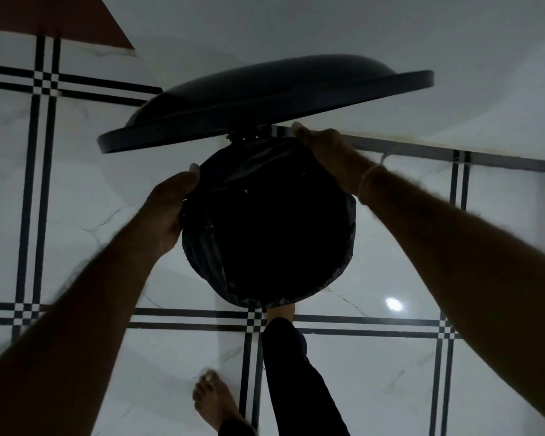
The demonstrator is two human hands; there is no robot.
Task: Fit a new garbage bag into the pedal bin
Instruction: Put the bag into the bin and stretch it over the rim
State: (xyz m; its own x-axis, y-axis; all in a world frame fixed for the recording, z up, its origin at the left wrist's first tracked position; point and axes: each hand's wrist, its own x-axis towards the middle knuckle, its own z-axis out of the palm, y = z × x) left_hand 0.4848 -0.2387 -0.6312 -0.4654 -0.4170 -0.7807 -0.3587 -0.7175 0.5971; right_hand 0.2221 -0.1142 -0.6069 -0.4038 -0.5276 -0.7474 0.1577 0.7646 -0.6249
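Your left hand (167, 206) is curled over the left side of the bin's mouth, thumb on top and fingers wrapped down the outside, gripping the folded-over edge of the garbage bag (208, 247). Your right hand (331, 155) lies flat along the far right of the rim, fingers stretched toward the hinge and pressing the plastic against the edge; whether those fingers pinch the film underneath cannot be told. A thin thread band (367, 180) circles your right wrist.

The bag is black, thin and glossy, crinkled into fine pleats where it drapes over the round rim, with a loose gathered hem hanging down the near and right sides. Its inside reads as plain darkness.

The pedal bin (348, 240) stands on the floor directly below you, round in outline, almost wholly wrapped by the bag. Its lid (265, 99) is a dark, smooth, shallow dome with a flat lip, tilted open behind the mouth on a small hinge (246, 135).

Your right foot (280, 313) reaches to the bin's near base, the leg in dark cloth; your left foot (213, 401) stands bare behind it.

The floor (390, 372) is polished white marble-look tile with black-and-white checked border lines. No writing is legible anywhere.
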